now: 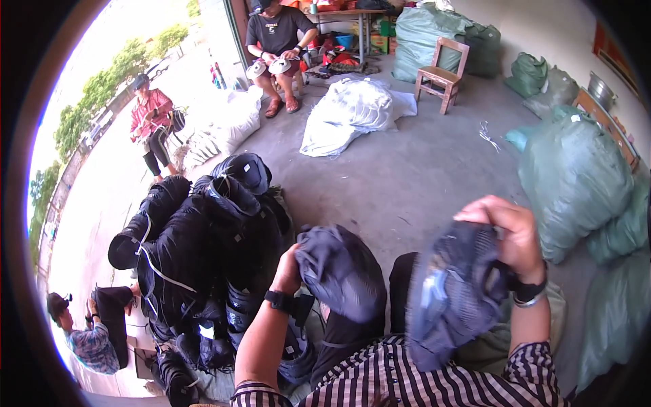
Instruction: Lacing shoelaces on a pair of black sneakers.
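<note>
My left hand is closed on the edge of a dark grey cap, which hangs over my lap and is a little blurred. Raised on the other side, my right hand grips a second dark cap by its upper edge. That one has a mesh-like panel and a lighter bluish patch, and it is smeared by motion. The two caps are held apart from each other. Beside my left arm rises a big pile of nested black caps, with a white cord lying across it.
Large green sacks line the right side. A small wooden chair and a white sack stand ahead. One person sits at the back handling light-coloured caps; two more people are at the left, one low near the pile.
</note>
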